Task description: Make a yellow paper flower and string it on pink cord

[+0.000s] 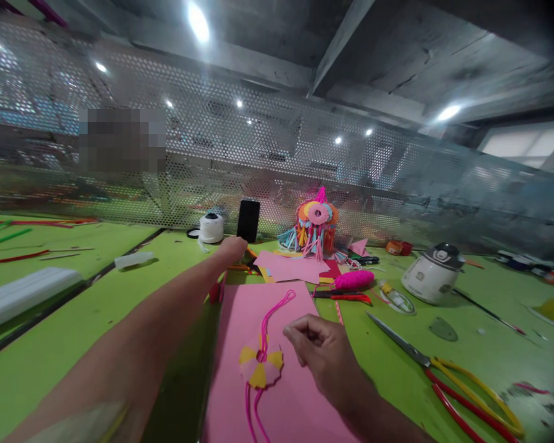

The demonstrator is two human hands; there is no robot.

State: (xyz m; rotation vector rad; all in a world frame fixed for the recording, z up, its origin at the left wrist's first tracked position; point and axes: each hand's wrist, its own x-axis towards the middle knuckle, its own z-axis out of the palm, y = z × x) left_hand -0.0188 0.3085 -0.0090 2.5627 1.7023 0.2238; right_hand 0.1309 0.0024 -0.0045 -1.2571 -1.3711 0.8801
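My right hand [321,354] hovers over the pink paper sheet [300,406], its fingers curled and the thumb against the forefinger, with nothing showing in them. Left of it on the sheet lies a scalloped paper flower [261,364] in pink and yellow. A doubled magenta cord [266,320] runs through the flower's centre, looped at the far end, with two tails toward me. My left hand [234,248] reaches far forward, beside a tool with orange handles [240,267] and in front of an upright black phone [248,221]. Its fingers are mostly hidden from view.
Large scissors [425,360] with red and yellow handles lie at right. Beyond are a white pot-shaped container [431,277], magenta yarn [354,280], red-handled snips [346,296], pink paper scraps [290,267], a tasselled paper ornament [317,215] and white thread [211,229]. A perforated screen [268,147] stands behind.
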